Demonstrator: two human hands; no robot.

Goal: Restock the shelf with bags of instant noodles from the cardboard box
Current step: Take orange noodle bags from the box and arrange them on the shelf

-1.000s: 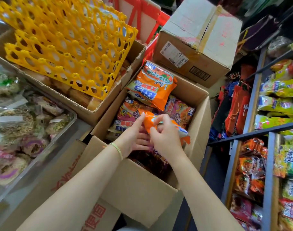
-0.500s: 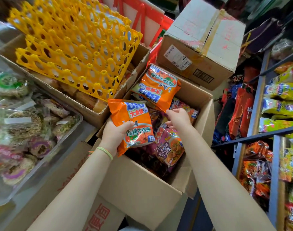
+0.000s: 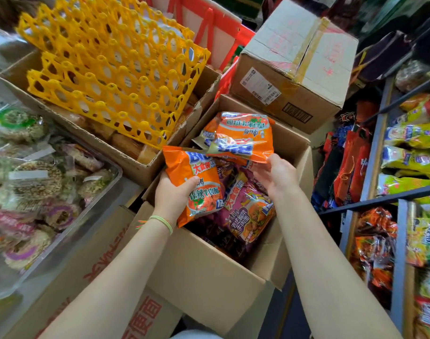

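Observation:
An open cardboard box [image 3: 209, 272] in front of me holds several noodle bags, orange and purple. My left hand [image 3: 171, 198] grips an orange noodle bag [image 3: 197, 184] upright over the box's left side, thumb across its front. My right hand [image 3: 277, 177] pinches the near edge of a second orange bag [image 3: 243, 138] lying upside down at the back of the box. A purple noodle bag [image 3: 248, 211] lies beneath, between my arms. The shelf [image 3: 380, 152] with yellow, orange and green bags stands at the right.
Yellow egg trays [image 3: 111, 69] fill a carton to the left. A sealed carton [image 3: 294, 67] sits behind the open box. A clear-lidded tray of wrapped snacks [image 3: 37, 179] lies at far left. Red and dark bags [image 3: 343, 167] hang beside the shelf.
My left hand lifted one orange bag out and holds it at the box's left. My right hand let go of it, reached deeper and took the edge of the far orange bag.

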